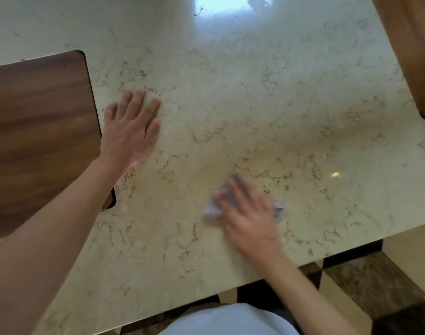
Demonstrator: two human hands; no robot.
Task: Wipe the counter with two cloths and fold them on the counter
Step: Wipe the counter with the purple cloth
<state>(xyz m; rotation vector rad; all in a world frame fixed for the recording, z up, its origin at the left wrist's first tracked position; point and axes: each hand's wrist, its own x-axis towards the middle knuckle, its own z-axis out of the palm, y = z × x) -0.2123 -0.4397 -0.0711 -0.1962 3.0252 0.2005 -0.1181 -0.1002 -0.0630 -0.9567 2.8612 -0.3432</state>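
Note:
The counter [254, 97] is pale cream stone with brown veins. My right hand [248, 213] presses flat on a small crumpled pale grey cloth [212, 210] near the counter's front edge; the hand and cloth are motion-blurred, and the cloth shows on both sides of the hand. My left hand [131, 129] lies flat on the bare counter, fingers together, holding nothing, just right of a dark wooden panel. Only one cloth is in view.
A dark wooden panel [37, 141] is set into the counter at the left. Another brown wooden piece [414, 49] sits at the top right corner. The counter's front edge runs diagonally at lower right, with tiled floor [375, 286] below. A bright glare [221, 10] shines at top centre.

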